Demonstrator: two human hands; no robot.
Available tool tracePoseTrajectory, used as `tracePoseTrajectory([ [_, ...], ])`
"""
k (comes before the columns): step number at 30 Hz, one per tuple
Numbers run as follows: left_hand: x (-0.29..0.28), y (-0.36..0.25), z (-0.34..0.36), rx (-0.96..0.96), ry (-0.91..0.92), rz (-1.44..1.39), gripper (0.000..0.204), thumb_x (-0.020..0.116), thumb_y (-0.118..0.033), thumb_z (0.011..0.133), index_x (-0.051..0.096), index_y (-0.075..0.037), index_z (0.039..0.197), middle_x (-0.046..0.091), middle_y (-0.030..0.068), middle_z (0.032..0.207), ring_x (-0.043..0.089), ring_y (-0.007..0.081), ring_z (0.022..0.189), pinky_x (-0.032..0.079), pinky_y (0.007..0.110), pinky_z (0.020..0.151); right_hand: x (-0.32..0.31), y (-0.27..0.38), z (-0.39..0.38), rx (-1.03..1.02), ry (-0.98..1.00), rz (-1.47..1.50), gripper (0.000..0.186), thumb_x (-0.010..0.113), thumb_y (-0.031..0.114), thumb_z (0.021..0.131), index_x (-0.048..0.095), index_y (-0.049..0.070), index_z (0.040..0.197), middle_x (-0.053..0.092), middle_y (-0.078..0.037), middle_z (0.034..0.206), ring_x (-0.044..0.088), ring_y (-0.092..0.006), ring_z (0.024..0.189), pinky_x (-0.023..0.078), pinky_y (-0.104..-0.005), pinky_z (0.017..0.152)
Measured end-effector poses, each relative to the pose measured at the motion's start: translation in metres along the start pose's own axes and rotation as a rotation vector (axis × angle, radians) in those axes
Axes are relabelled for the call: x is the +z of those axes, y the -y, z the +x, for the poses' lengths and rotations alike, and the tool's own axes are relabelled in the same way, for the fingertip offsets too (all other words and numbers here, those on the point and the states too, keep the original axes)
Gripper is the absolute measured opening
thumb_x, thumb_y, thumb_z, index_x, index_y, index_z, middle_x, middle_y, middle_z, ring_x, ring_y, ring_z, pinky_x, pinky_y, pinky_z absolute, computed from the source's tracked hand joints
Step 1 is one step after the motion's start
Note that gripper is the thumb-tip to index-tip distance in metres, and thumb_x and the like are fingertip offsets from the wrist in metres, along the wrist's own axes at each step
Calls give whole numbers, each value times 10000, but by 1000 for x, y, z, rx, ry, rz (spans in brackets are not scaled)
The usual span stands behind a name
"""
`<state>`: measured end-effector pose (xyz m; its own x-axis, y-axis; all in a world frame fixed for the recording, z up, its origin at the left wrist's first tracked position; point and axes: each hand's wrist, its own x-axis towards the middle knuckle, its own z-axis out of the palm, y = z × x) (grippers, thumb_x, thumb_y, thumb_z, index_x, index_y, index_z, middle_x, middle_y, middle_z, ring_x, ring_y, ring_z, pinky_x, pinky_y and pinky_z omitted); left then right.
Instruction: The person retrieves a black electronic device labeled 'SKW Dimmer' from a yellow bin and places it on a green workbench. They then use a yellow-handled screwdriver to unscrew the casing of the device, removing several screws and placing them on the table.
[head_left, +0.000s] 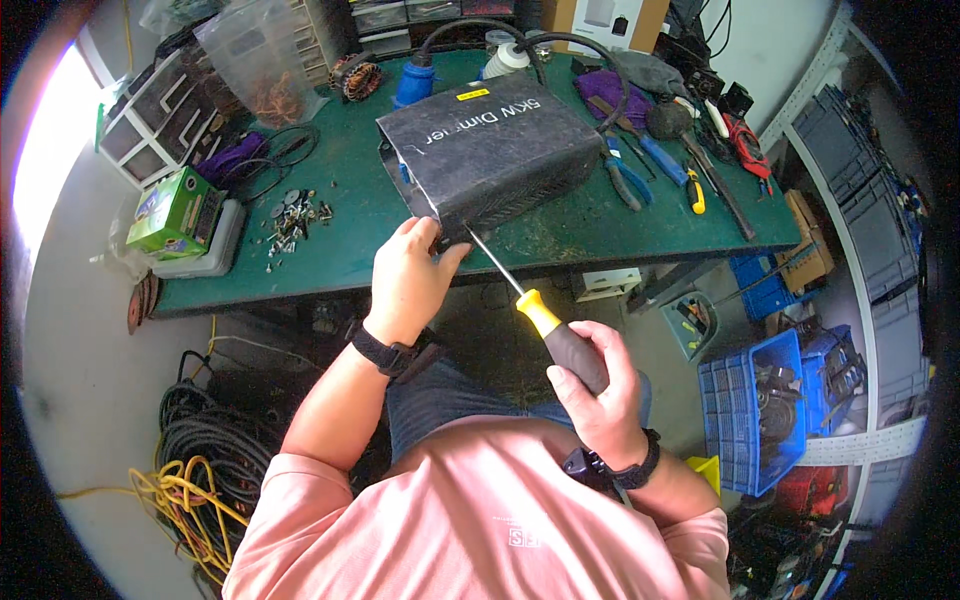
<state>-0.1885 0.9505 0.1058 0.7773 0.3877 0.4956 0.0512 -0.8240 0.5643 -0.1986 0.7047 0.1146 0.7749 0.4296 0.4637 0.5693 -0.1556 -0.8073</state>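
Note:
A black metal dimmer box (pixel 490 150) with white lettering sits near the front edge of the green workbench. At its near left corner, my left hand (pixel 408 280) grips the lower edge with fingers and thumb. My right hand (pixel 605 395) is wrapped round the black and yellow handle of a screwdriver (pixel 538 310). The screwdriver slants up to the left, and its tip meets the near side of the box, just right of my left thumb. What the tip touches is too small to make out. A blue plug connector (pixel 414 82) stands behind the box, beside a white connector (pixel 506 60).
Loose screws (pixel 292 220) lie on the workbench (pixel 350 240) left of the box. To the right are blue-handled pliers (pixel 628 182), other hand tools and a red meter (pixel 745 145). A green carton (pixel 175 212) stands far left. Blue crates (pixel 755 410) and coiled cables (pixel 205 430) lie below.

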Motion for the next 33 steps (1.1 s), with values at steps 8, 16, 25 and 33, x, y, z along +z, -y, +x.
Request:
tracePoseTrajectory([
  [8,-9,12,6,160,58,-31,183,688,-95,747,542,16,757,549,161,715,554,339,648,445,376,589,-9,17,6,975,215,1042,375,478,334,958,501,21,1163,492,-37,666,364,-72,432,304,-205,390],
  [16,-13,23,15,239,119,-190,173,672,-41,738,511,19,728,525,164,688,540,345,655,433,378,594,-12,25,16,849,242,743,288,538,272,938,522,22,1079,449,2,613,340,-41,443,283,-182,386],
  [25,-14,27,19,274,158,-242,171,671,-26,732,509,28,731,526,162,690,544,340,667,434,371,601,-2,8,15,175,135,90,302,631,186,872,568,6,1107,516,-16,630,457,-86,477,399,-266,433],
  [33,-14,18,9,237,53,-133,153,675,-41,750,536,23,749,535,142,673,548,285,622,433,341,576,-14,30,20,-351,184,-1002,466,684,232,754,587,114,1194,477,-41,691,506,-205,597,425,-354,501],
])
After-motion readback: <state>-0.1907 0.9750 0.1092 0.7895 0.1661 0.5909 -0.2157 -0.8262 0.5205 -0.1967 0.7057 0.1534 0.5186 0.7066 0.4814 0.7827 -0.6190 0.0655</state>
